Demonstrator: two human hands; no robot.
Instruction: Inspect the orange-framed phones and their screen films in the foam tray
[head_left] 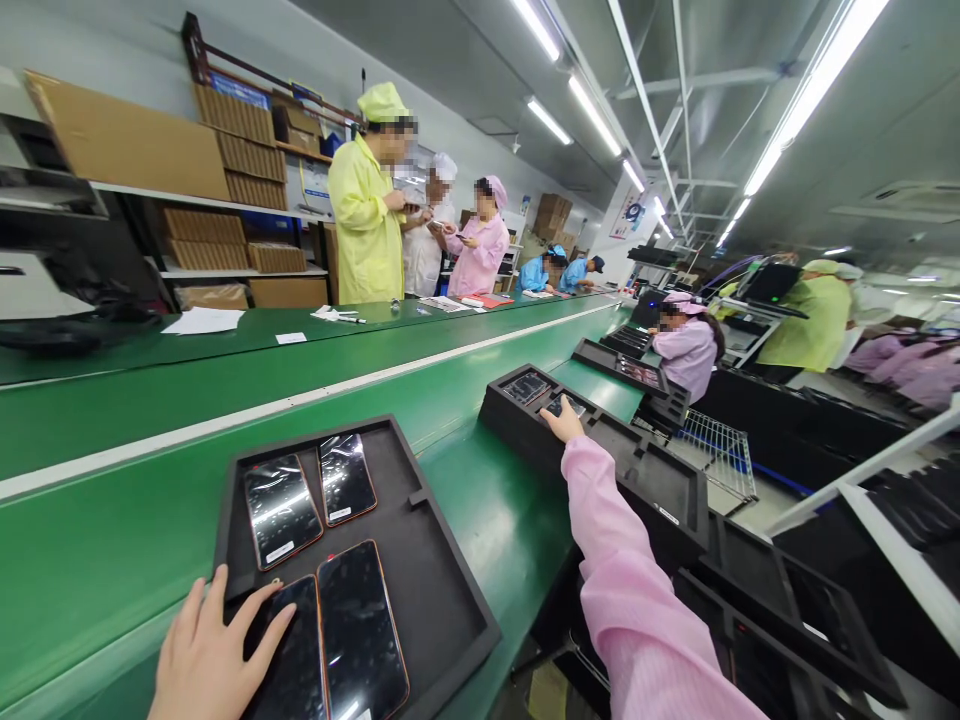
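Observation:
A black tray [442, 610] rests on the green bench in front of me, with several dark-screened smartphones [282, 508] lying face up in it. My left hand [214, 640] is at its near left edge, fingers spread, the fingertips over the lower-left phone [294, 650]. Stretched forward to the right, my right hand [564, 422] has its thumb and fingers around a phone [556, 404] in a compartment of a second black tray [517, 415]. The fingers partly cover that phone. Another phone [526, 386] sits in the compartment beside it.
More black trays [795, 590] are stacked at the lower right. A further tray [615, 362] stands up the line near a seated person in pink [688, 340]. Across the green bench [150, 440] people stand, and papers [202, 320] lie there.

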